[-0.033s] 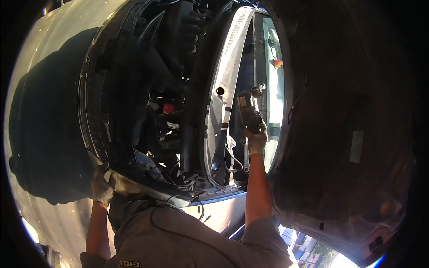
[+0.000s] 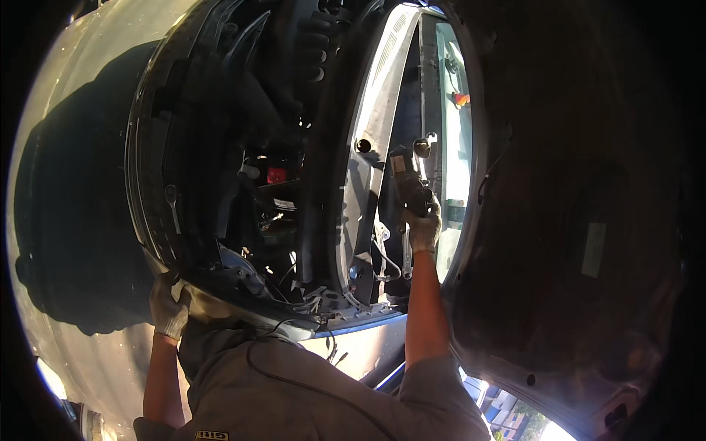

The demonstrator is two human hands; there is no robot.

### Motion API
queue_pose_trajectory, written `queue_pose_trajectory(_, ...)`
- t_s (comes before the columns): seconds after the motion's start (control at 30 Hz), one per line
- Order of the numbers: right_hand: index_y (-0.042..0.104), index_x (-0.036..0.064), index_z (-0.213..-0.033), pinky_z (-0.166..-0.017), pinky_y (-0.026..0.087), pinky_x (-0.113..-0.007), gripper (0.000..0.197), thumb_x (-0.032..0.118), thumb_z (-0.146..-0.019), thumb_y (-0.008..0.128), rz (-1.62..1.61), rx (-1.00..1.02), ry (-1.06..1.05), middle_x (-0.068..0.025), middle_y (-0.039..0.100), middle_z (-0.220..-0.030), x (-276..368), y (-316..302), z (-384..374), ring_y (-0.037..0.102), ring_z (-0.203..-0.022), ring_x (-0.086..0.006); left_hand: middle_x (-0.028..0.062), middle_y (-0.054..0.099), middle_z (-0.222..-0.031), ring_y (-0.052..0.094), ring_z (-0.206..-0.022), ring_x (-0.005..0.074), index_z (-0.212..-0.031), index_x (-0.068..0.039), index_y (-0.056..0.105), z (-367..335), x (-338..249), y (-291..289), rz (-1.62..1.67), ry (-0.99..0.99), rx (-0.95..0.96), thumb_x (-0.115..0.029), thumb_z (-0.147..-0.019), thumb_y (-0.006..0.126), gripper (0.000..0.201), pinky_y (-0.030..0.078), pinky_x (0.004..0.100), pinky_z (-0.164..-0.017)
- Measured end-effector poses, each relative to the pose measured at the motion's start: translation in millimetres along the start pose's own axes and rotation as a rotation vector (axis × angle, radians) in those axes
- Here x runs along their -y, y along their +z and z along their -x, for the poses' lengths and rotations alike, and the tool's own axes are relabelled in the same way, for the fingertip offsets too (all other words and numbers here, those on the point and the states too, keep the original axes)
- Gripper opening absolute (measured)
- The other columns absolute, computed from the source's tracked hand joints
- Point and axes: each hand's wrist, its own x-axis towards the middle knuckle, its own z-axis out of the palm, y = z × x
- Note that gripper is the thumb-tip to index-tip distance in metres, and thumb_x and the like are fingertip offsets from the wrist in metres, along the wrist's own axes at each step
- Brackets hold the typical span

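Note:
My right hand (image 2: 423, 228), in a pale work glove, is closed round the lower end of a dark boxy device (image 2: 405, 170). The device has a pale label and shiny metal parts, and its exact kind is hard to make out in shadow. It is held over the cowl recess at the foot of the windshield (image 2: 456, 140). Beside that hand are a metal linkage arm (image 2: 407, 257) and a thin hose (image 2: 388, 268). My gloved left hand (image 2: 169, 307) leans on the car's front corner, thumb apart, its fingertips partly lost in shadow.
The raised hood (image 2: 559, 220) fills the right side. The dark engine bay (image 2: 279, 125) lies between my arms, with a red part (image 2: 276, 175) inside. A wrench (image 2: 173, 206) lies along the front panel. A dark cable (image 2: 294, 382) crosses my shirt. Ground (image 2: 110, 353) shows at left.
The view has shifted slightly. Both hands stay in nearly the same places, the right one still holding the dark boxy device.

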Motion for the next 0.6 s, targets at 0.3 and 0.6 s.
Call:
queue_pose_trajectory(0.3,0.054,-0.0003,-0.149,-0.104,0.059,-0.039,0.082,0.006,-0.073,0.086,0.317,-0.087,-0.133,-0.0151,0.068,-0.139,-55.7,7.5,-7.1,0.070,-0.123,-0.0253,0.0150,0.072,-0.119,0.069,-0.115,0.0348,-0.124,-0.001,0.072,-10.8,-9.6,16.3,-0.096,-0.102,0.164,-0.010,-0.090,0.080,0.037,0.054,0.0446,-0.103)
queue_pose_trajectory(0.6,0.061,0.0001,-0.137,-0.108,0.053,-0.037,0.070,0.011,-0.070,0.079,-0.045,-0.117,-0.043,-0.0138,0.070,-0.128,-48.7,23.1,-4.7,0.067,-0.121,-0.0265,0.0118,0.071,-0.109,0.070,-0.099,0.0255,-0.121,0.000,0.070,-28.7,-10.4,16.7,-0.007,-0.093,0.203,-0.010,-0.094,0.079,0.030,0.058,0.0386,-0.089)
